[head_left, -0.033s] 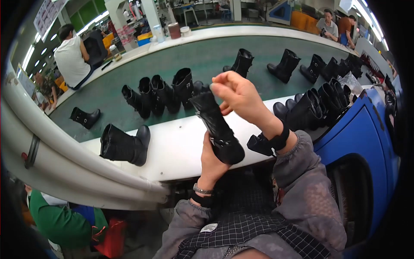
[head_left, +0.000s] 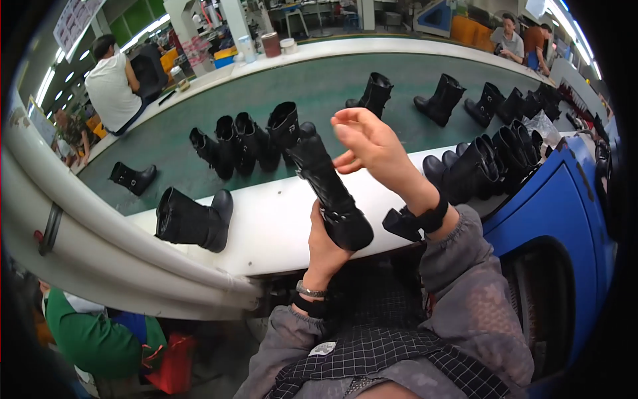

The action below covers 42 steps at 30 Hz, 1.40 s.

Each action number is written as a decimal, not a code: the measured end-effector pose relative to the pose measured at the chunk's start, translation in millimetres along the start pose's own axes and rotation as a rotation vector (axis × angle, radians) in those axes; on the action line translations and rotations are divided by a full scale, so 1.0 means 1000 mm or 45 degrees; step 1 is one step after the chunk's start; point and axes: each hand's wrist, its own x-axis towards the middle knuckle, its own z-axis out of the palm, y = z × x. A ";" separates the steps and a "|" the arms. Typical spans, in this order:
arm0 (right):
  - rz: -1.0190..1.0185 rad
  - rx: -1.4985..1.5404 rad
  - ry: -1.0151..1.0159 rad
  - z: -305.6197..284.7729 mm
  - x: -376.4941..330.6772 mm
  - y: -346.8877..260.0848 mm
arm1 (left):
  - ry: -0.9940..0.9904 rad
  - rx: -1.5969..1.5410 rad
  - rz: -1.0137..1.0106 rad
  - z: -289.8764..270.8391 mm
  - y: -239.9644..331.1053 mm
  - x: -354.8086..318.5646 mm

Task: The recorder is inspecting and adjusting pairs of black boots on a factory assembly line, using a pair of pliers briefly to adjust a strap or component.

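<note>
My left hand (head_left: 325,243) is wrapped round the foot end of a black boot (head_left: 332,193) with a buckled strap. Its shaft tilts up and away from me, the rounded foot end towards me. Above and to the right of the shaft, my right hand (head_left: 372,146) is raised with its fingers apart and nothing visible in them. The fingertips come close to the boot's upper part; whether they touch it I cannot tell. Another black boot (head_left: 196,219) lies on its side on the white ledge (head_left: 266,219) to the left.
Several black boots (head_left: 249,143) stand on the green conveyor belt (head_left: 179,149) beyond the ledge. More boots (head_left: 472,169) crowd the right side beside a blue machine (head_left: 551,199). A thick pale machine arm (head_left: 126,233) curves along the left. People (head_left: 113,86) sit across the belt.
My right hand's fingers have gone from a pinch near the boot's top to spread apart. The boot's shaft has swung slightly, its top rising a little.
</note>
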 end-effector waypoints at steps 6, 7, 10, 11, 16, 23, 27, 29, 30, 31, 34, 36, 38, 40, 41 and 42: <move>0.171 0.194 0.030 -0.015 -0.048 0.093 | -0.042 -0.094 -0.130 -0.021 -0.007 0.014; 0.255 0.192 0.042 -0.014 -0.056 0.114 | -0.058 -0.199 -0.204 -0.024 -0.011 0.016; 0.432 0.141 0.071 -0.013 -0.086 0.165 | -0.059 -0.336 -0.176 -0.023 -0.020 0.020; 0.461 0.174 0.080 -0.009 -0.094 0.173 | -0.078 -0.356 -0.227 -0.025 -0.023 0.019; 0.248 -0.088 0.155 0.004 -0.105 0.177 | -0.021 -0.408 -0.193 -0.027 -0.025 0.017; 0.051 -0.306 0.163 0.012 -0.113 0.165 | -0.133 -0.540 -0.198 -0.063 -0.005 -0.016; 0.155 -0.225 0.186 0.010 -0.113 0.169 | -0.038 -0.811 -0.182 -0.078 0.006 -0.042; 0.071 -0.349 0.207 0.007 -0.112 0.166 | 0.128 -0.898 -0.541 -0.087 0.017 -0.048; 0.043 -0.362 0.227 0.007 -0.111 0.168 | 0.195 -0.764 -0.557 -0.090 0.022 -0.049; 0.024 -0.362 0.222 0.007 -0.110 0.169 | 0.201 -0.602 -0.520 -0.095 0.021 -0.050; 0.044 -0.291 0.213 0.004 -0.109 0.168 | 0.361 -0.501 -0.533 -0.092 0.023 -0.049; 0.039 -0.274 0.214 0.006 -0.108 0.171 | 0.499 -0.889 -0.560 -0.085 0.005 -0.048; 0.040 -0.287 0.226 0.005 -0.108 0.171 | 0.540 -1.029 -0.572 -0.080 -0.006 -0.045; 0.045 -0.283 0.220 0.005 -0.109 0.171 | 0.439 -1.370 -0.644 -0.075 -0.011 -0.044; 0.053 -0.282 0.210 0.004 -0.109 0.171 | 0.436 -1.375 -0.640 -0.072 -0.014 -0.043; 0.045 -0.287 0.211 0.003 -0.110 0.171 | 0.458 -1.375 -0.652 -0.069 -0.017 -0.041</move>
